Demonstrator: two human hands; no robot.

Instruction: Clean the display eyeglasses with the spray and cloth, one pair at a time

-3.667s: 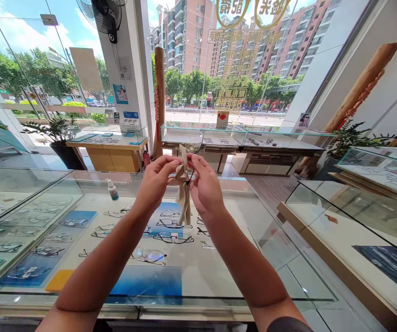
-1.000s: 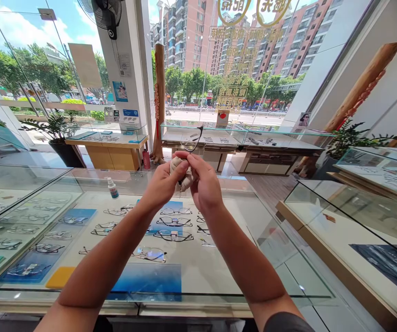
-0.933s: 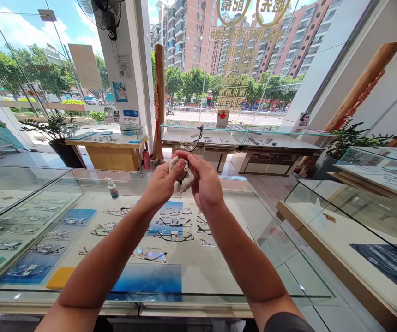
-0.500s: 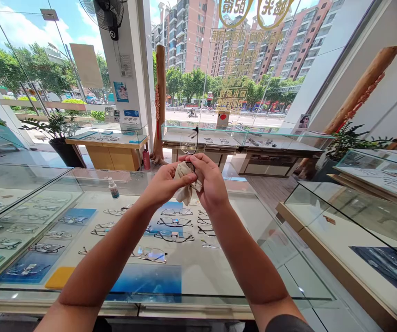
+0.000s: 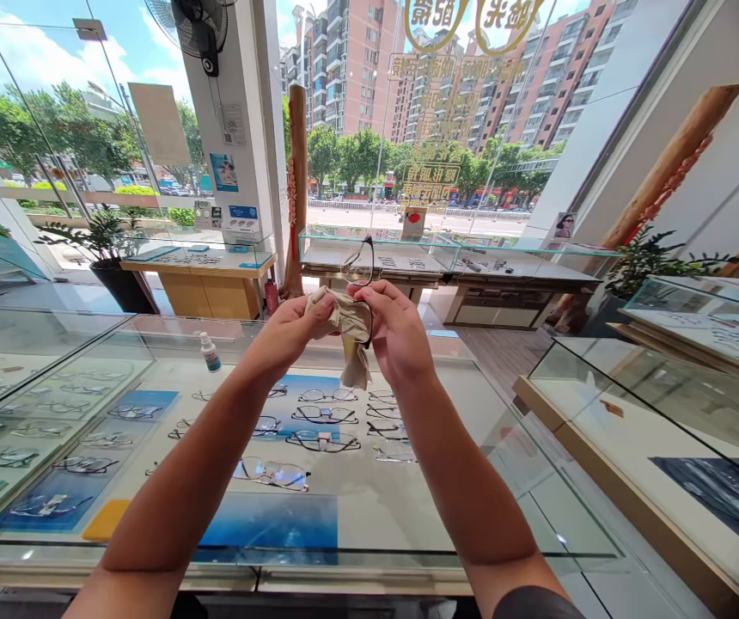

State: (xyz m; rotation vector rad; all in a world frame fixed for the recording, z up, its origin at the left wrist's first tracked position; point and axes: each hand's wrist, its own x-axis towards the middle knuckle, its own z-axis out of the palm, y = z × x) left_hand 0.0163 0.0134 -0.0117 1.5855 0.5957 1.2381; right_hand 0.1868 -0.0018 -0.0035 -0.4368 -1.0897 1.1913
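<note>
While the left hand and right clamp a cloth (looser now), eyeglasses protrude.

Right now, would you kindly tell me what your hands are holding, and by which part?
Eyeglasses, gripped low through a tan cloth by the left hand and the right hand.

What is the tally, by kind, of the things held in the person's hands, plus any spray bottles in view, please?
Pair of eyeglasses: 1
Tan cloth: 1
Small spray bottle: 1
Total: 3
</note>
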